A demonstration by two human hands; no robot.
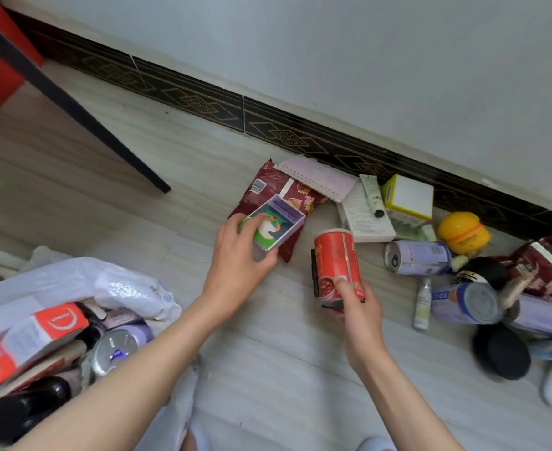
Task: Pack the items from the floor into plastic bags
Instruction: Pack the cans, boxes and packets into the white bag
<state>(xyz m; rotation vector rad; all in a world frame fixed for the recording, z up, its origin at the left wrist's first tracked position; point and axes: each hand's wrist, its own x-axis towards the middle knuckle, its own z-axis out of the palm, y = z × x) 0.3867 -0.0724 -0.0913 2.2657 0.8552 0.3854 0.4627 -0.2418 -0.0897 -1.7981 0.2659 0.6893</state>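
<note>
In the head view, two items were held at once above the floor (268, 369). A small purple box (273, 227), printed with a green and orange picture, was gripped in the left hand (239, 255), the fingers closed over its near end and its long axis pointing away toward the wall. A red can (338, 265) was clasped near its base in the right hand (361, 309), fingers wrapped round it, the can standing roughly upright with its pale lid uppermost.

The plastic bag (83, 284), white and crinkled, lay open at the lower left, already holding a red and white carton (37, 336), a silver-topped can (115, 349) and a dark bottle (24, 408). It was placed to the left of both hands, and the left hand was judged the nearer; a leftward, downward carry would be called for.

A dark red snack packet (268, 190) lay under the box. Further items remained unpacked along the skirting: a pink notebook (320, 177), a yellow-edged box (408, 196) and purple cans (417, 257).
</note>
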